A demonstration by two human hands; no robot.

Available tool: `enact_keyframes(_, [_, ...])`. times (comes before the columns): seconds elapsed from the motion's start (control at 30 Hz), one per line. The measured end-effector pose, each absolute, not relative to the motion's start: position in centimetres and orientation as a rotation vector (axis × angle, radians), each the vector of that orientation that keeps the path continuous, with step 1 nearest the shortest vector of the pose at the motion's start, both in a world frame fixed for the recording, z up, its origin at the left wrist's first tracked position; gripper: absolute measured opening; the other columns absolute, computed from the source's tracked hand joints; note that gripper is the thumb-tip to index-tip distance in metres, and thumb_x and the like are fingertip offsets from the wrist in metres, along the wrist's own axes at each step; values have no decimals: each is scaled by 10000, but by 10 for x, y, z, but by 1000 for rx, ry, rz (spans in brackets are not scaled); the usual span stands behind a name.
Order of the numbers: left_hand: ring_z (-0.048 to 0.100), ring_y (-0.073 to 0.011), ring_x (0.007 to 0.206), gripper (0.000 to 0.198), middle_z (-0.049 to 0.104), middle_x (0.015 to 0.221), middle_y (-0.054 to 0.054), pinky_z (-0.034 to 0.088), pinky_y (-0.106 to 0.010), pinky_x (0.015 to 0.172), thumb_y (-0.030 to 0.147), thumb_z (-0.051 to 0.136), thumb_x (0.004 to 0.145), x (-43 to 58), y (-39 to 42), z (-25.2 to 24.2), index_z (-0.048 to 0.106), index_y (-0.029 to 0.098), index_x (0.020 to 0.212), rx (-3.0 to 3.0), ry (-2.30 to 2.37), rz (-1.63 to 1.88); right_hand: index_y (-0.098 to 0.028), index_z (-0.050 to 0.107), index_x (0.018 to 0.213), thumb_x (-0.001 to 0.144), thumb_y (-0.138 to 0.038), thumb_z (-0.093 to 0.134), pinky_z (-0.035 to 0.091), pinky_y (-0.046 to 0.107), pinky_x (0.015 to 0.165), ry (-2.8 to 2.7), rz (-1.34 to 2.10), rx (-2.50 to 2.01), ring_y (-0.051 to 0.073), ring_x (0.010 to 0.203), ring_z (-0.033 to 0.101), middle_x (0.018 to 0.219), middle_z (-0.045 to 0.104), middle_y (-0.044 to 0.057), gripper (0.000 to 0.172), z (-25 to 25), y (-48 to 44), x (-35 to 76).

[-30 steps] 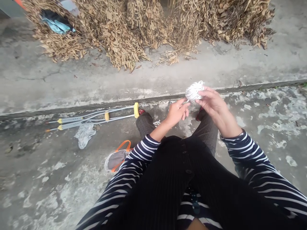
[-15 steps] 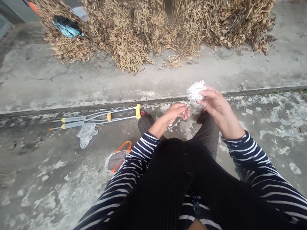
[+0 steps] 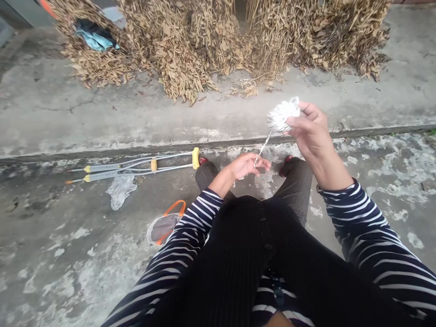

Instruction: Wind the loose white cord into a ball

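My right hand [image 3: 311,127] grips a bundle of white cord [image 3: 281,116] with dark flecks, thumb and fingers around its right side. From the bundle's underside a twisted length of cord [image 3: 264,146] slants down to my left hand [image 3: 247,165]. That strand runs in between the thumb and fingers of my left hand, which hold it loosely while the other fingertips are spread. Both hands are above the ground in front of my legs, the right one higher and farther forward.
Dry leafy stalks [image 3: 211,45] lie heaped on a raised concrete ledge [image 3: 153,118], with a blue and black cloth [image 3: 97,35] on them. Left of my feet lie a crutch with yellow pads [image 3: 195,158], a clear plastic bag [image 3: 121,190] and an orange-handled bag [image 3: 161,227].
My right hand has moved up and away with the cord bundle. More cord now stretches between the hands, and the fingers of my left hand have loosened.
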State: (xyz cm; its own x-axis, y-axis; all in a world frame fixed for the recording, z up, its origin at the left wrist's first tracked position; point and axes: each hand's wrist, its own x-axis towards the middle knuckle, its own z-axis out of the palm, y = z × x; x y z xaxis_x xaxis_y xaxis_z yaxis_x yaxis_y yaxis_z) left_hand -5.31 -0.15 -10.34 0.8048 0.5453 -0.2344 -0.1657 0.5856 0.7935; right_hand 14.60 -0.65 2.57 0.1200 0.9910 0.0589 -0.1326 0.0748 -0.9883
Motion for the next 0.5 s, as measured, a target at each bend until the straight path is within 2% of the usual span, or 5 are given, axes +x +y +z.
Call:
enact_keyframes(0.07, [718, -236, 1004, 380, 729, 1130, -190, 587, -264, 649, 432, 672, 875, -53, 14, -107, 579, 127, 670, 922, 606, 521, -210, 595, 934, 555, -330, 901, 632, 313, 770, -1045, 1243, -1105, 203, 1059, 668, 996, 666, 31, 501, 40, -15, 140])
enact_keyframes(0.13, [710, -228, 1011, 341, 731, 1120, -180, 597, -278, 694, 392, 708, 868, -55, 28, -110, 634, 108, 695, 1032, 728, 572, -194, 599, 901, 549, -322, 911, 618, 300, 735, -1070, 1288, -1104, 182, 970, 677, 936, 670, 26, 487, 58, -23, 135])
enact_keyframes(0.3, [710, -164, 830, 432, 725, 843, -105, 600, -319, 808, 500, 799, 826, -68, 35, -109, 686, 93, 734, 1081, 690, 619, -186, 631, 773, 515, -204, 882, 495, 254, 493, -1068, 1005, -939, 127, 632, 607, 822, 666, 25, 360, 95, -15, 146])
enact_keyframes(0.4, [690, -142, 728, 470, 705, 776, -61, 595, -311, 753, 562, 823, 788, -80, 26, -111, 722, 107, 845, 1084, 617, 620, -166, 666, 750, 469, -145, 786, 454, 239, 463, -975, 891, -958, 128, 586, 588, 773, 665, 33, 306, 99, 6, 168])
enact_keyframes(0.5, [674, -142, 678, 373, 708, 758, -68, 572, -288, 664, 468, 834, 789, -94, 27, -123, 735, 109, 813, 1247, 724, 463, -131, 668, 695, 428, -99, 686, 404, 219, 436, -834, 915, -993, 120, 542, 554, 696, 640, 33, 269, 95, 19, 191])
